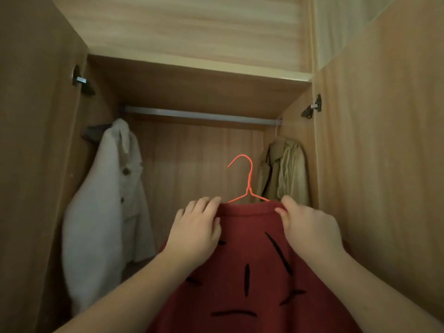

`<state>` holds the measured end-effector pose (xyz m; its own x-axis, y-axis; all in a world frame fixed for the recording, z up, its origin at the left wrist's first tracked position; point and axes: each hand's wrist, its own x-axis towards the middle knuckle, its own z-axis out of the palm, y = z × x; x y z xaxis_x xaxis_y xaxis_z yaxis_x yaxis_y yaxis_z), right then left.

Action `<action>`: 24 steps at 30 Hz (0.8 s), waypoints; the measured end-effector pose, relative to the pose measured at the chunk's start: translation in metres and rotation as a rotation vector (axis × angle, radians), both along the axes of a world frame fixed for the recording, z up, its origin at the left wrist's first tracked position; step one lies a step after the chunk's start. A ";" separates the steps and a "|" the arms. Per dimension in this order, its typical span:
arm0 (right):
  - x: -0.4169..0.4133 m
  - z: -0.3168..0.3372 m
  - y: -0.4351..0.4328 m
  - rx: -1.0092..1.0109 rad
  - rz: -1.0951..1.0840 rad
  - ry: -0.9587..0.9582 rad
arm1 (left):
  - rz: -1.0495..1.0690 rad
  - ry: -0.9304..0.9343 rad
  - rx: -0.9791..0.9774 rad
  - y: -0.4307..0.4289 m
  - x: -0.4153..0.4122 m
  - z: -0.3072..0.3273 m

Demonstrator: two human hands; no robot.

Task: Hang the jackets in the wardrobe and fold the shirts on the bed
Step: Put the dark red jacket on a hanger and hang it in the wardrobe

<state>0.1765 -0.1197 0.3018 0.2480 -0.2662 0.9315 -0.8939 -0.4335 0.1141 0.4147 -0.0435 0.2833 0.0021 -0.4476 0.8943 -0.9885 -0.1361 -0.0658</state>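
Note:
A red garment with black dashes (249, 272) hangs on an orange wire hanger (248, 181) in front of the open wardrobe. My left hand (197, 227) grips the garment's collar on the left side. My right hand (310, 227) pinches the collar on the right side. The hanger's hook points up, well below the metal rail (201, 115). A white jacket (103, 212) hangs at the rail's left end, and a beige jacket (283, 171) hangs at the right end.
The wardrobe's two doors stand open, the left door (36, 164) and the right door (379, 152), each with a hinge near the top. A wooden shelf (192, 68) closes the space above the rail. The rail's middle stretch between the two jackets is bare.

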 end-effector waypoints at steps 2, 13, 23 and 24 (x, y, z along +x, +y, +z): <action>0.009 0.018 -0.032 0.001 0.008 -0.018 | -0.060 -0.038 0.020 -0.031 0.004 0.006; 0.053 0.142 -0.186 -0.083 -0.127 -0.055 | -0.277 -0.100 0.034 -0.254 0.037 0.084; 0.102 0.267 -0.304 -0.113 -0.313 -0.141 | -0.573 0.041 -0.126 -0.431 0.061 0.225; 0.108 0.274 -0.313 -0.108 -0.333 -0.140 | -0.582 0.043 -0.113 -0.443 0.062 0.232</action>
<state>0.2840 -0.4331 0.5758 0.0330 -0.2095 0.9772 -0.9940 -0.1086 0.0102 0.4770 -0.4869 0.5152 -0.1779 -0.2880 0.9410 -0.9043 0.4249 -0.0409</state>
